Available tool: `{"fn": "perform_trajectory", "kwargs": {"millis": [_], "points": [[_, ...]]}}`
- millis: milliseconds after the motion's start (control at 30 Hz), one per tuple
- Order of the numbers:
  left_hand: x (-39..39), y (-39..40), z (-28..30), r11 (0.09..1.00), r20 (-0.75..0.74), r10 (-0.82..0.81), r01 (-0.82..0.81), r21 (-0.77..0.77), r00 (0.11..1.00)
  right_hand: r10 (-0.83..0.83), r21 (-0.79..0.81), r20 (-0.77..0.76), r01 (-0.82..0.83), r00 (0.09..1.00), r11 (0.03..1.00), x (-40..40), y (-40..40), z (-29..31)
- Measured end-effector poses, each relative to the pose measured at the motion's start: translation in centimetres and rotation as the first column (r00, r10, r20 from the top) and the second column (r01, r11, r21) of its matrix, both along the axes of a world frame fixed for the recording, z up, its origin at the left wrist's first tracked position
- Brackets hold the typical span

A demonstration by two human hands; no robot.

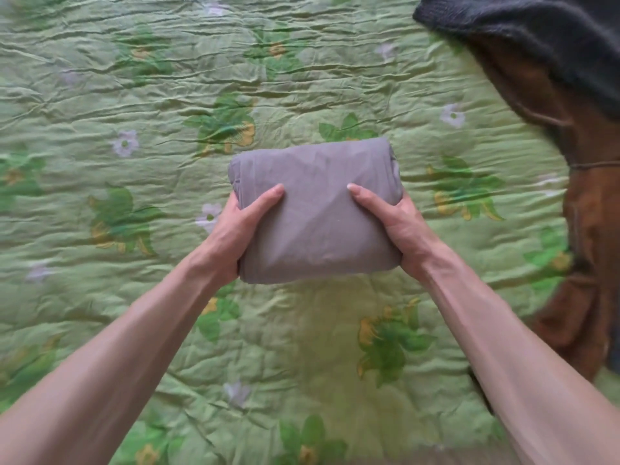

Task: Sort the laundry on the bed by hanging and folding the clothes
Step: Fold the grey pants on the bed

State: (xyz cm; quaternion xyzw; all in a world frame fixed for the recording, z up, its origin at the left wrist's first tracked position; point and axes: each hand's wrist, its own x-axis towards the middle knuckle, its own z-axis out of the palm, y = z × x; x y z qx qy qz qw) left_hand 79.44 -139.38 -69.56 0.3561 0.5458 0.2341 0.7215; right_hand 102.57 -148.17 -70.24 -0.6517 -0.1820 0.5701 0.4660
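Bed: bedspread [100,95] of green quilted cloth with a flower print fills nearly the whole view and serves as the work surface for the laundry.
Unsorted clothes: a brown garment [583,229] and a dark grey knit [536,28] lie heaped at the right edge of the bed, well apart from the hands, probably still waiting to be hung or folded.
Folded bundle: a grey folded garment [315,209] is a compact, many-layered rectangle held near the middle of the view; whether it is lifted or resting on the bed cannot be told.
Left hand: left hand [241,226] clamps the bundle's left side, thumb on top and fingers hidden beneath.
Right hand: right hand [392,223] mirrors it on the right side, thumb on top.
Reason for the grip: squeezing both ends likely keeps the layers from slipping open while the bundle is carried or set down.
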Motion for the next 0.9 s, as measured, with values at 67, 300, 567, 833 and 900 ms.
{"fn": "perform_trajectory", "kwargs": {"millis": [67,300,567,833,900], "points": [[-0.1,-1.1,3.0,1.0,0.013,-0.008,0.008,0.019,1.0,-0.048,0.015,-0.024,0.048,0.999,0.999,-0.7,-1.1,3.3],[-1.1,-5.2,19.2,0.991,0.031,-0.048,0.043,0.131,0.998,-0.145,-0.03,-0.165,0.142,0.976,0.989,-3.2,-7.5,20.7],[-3.3,-11.4,34.1,0.977,0.248,-0.201,0.214,-0.026,0.948,-0.307,0.02,-0.077,0.309,0.949,0.951,-5.6,-16.7,36.9],[0.3,-16.0,42.3,0.912,0.294,-0.39,0.411,-0.009,0.872,-0.628,0.119,-0.042,0.628,0.777,0.769,-8.8,-25.7,43.6],[1.5,-17.2,43.8,0.885,0.286,-0.448,0.465,0.009,0.847,-0.663,0.134,-0.012,0.658,0.749,0.741,-8.8,-27.8,45.2]]}}
